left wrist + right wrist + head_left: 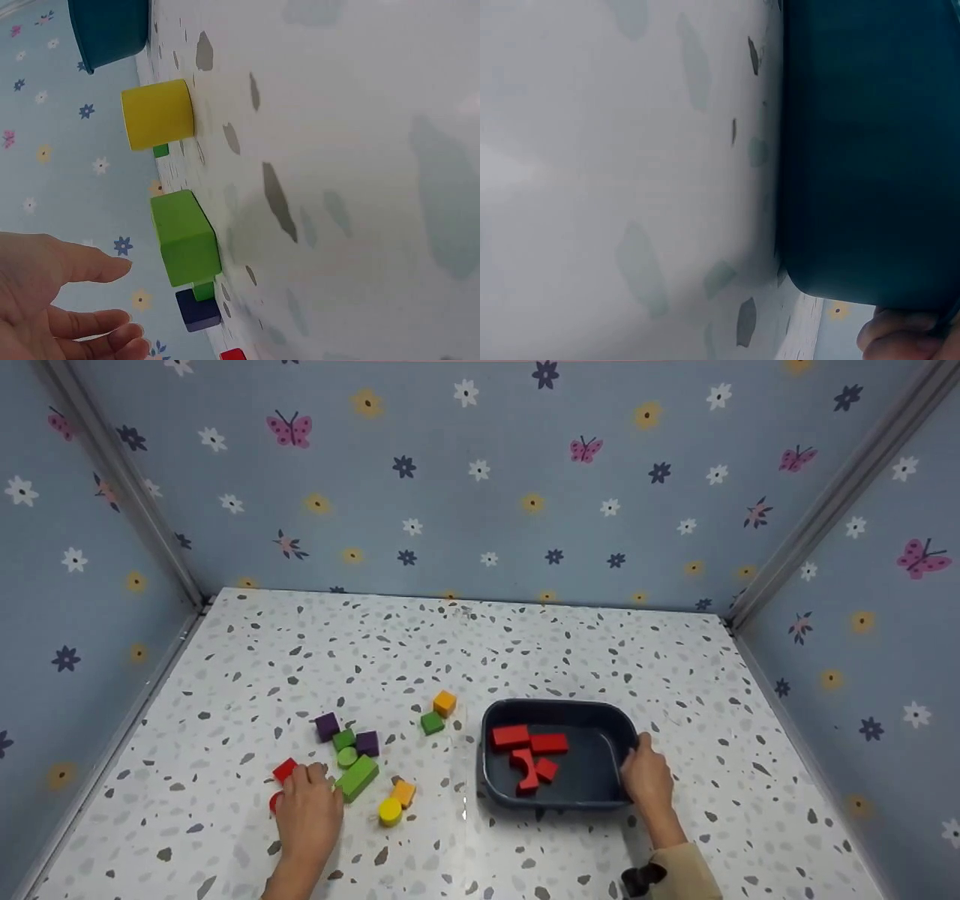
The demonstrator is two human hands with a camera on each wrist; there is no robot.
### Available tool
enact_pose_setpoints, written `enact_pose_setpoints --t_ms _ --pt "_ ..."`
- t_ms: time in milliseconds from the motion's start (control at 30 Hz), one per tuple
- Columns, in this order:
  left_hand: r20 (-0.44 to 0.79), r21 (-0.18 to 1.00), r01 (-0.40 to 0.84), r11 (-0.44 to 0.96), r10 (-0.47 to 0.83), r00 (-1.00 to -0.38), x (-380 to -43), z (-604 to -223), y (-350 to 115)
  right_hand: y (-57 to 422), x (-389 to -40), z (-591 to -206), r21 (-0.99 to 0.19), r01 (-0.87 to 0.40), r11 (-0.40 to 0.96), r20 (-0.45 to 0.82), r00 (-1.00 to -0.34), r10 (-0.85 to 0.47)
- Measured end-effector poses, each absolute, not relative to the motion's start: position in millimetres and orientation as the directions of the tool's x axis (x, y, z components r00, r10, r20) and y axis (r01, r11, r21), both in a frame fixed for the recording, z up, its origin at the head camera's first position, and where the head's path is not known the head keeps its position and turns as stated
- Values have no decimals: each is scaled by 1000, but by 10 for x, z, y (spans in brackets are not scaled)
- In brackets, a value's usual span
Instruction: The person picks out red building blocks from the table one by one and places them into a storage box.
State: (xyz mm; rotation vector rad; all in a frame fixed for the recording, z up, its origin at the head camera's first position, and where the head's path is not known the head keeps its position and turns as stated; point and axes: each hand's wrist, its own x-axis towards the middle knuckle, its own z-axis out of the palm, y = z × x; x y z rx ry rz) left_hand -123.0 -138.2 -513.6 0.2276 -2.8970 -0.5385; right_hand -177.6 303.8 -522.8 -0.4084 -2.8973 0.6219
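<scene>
My left hand reaches over the left group of blocks, nearest a red block and a round red block that it partly covers. In the left wrist view its thumb and fingers are apart with nothing between them, beside a long green block. My right hand grips the right rim of a dark blue plastic bin, fingers curled over the edge. Inside the bin lie several red blocks, among them an arch block and a rectangular one. The right wrist view shows the bin's outer wall.
Near my left hand are purple blocks, a round green block, a yellow cylinder and an orange block. Farther back, an orange cube sits by a green one. Patterned walls enclose the speckled table.
</scene>
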Motion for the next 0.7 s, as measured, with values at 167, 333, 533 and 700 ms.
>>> enact_pose_setpoints --t_ms 167,333,533,700 --pt "240 379 -144 914 -248 -939 -1192 -5212 -1489 3037 -1773 -5241 -415 200 888 131 -952 276" --pt "231 394 -198 897 -305 -924 -1179 -5247 -1592 3030 -1771 -5242 -418 193 888 139 -952 272" --pt "77 385 -310 869 -365 -928 -1178 -5263 -1693 3035 -1773 -5243 -433 213 876 101 -954 281" --pt "6 397 -337 854 -370 -929 -1169 -5287 -1747 3038 -1780 -5228 -432 221 875 86 -955 284"
